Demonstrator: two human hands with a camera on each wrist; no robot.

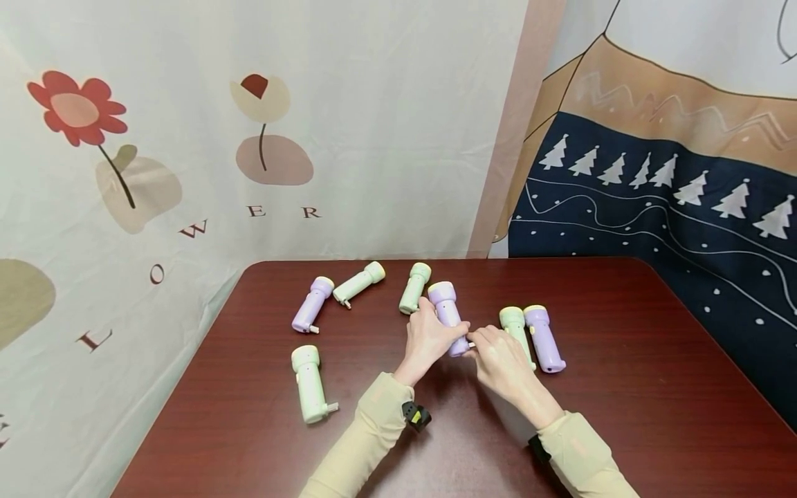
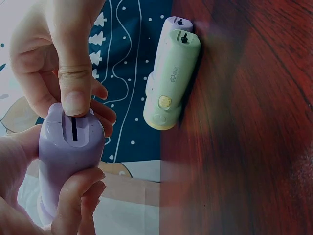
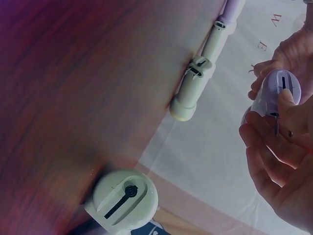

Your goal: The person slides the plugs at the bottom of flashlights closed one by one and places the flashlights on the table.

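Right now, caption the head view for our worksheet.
Left grip holds a purple flashlight over the table while right grip touches its end.

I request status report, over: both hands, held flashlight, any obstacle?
Left hand gripping purple flashlight; right hand pinching its slotted end. Flashlight held above table. Green flashlight close beside right hand, not blocking.
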